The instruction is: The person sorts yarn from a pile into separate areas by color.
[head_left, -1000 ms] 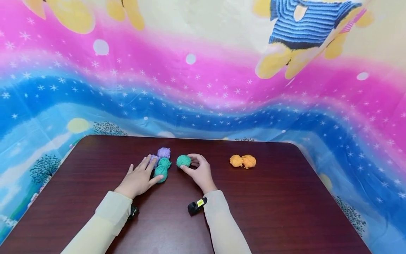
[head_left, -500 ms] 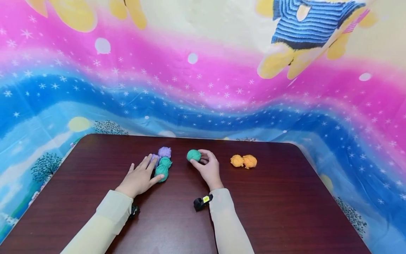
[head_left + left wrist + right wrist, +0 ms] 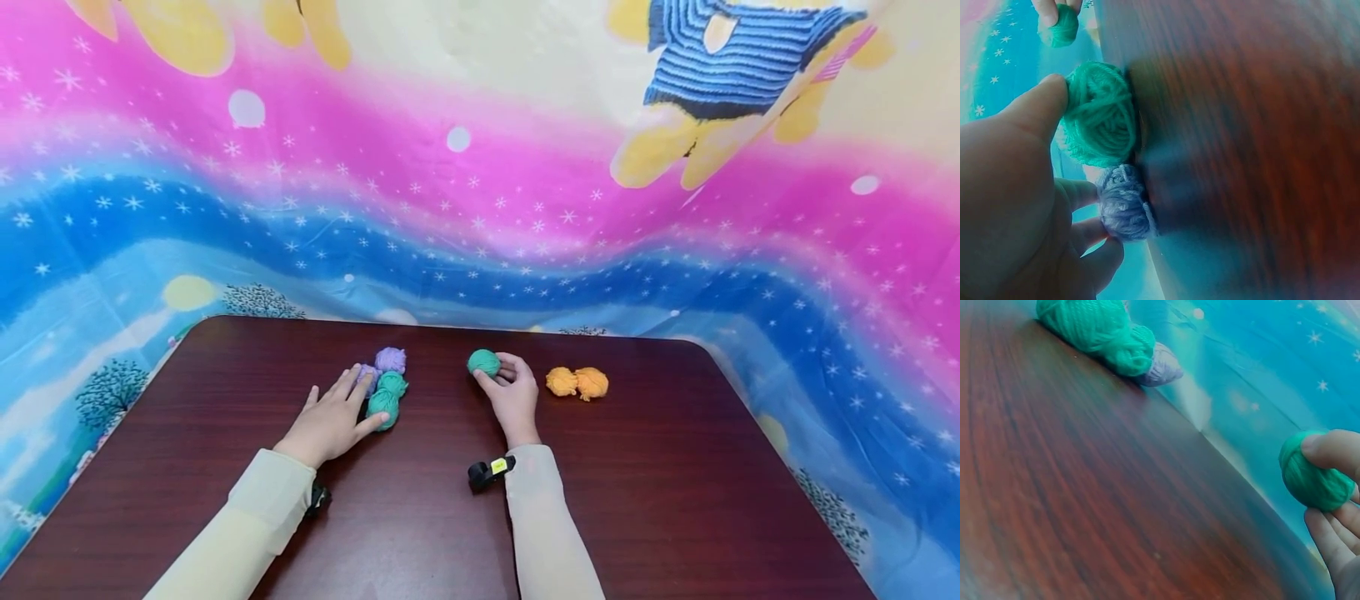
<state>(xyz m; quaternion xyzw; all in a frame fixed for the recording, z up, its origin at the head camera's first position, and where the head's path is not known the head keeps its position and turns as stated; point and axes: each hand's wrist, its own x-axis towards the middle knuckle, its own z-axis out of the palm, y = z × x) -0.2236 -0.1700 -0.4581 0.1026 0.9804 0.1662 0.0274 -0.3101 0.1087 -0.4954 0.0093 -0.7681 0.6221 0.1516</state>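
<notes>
My right hand (image 3: 514, 403) pinches a green yarn ball (image 3: 483, 362) between thumb and fingertips; the right wrist view shows this ball (image 3: 1313, 472) raised above the tabletop. My left hand (image 3: 326, 422) is spread over the left group, its fingers fairly straight. Its thumb touches the nearer of two green yarn balls (image 3: 382, 407), and its fingers touch a purple yarn ball (image 3: 367, 377), partly covered by them. Behind lies a second purple yarn ball (image 3: 391, 360). In the left wrist view the thumb lies against the green yarn (image 3: 1100, 115) and fingertips meet the purple yarn (image 3: 1124, 203).
Two orange yarn balls (image 3: 577, 382) lie side by side to the right of my right hand. Everything rests on a dark reddish-brown table (image 3: 675, 492) with rounded far corners. A colourful printed cloth (image 3: 450, 208) hangs behind the table.
My right hand has carried the green yarn ball rightward, away from the left group and closer to the orange balls. My left hand has stayed in place.
</notes>
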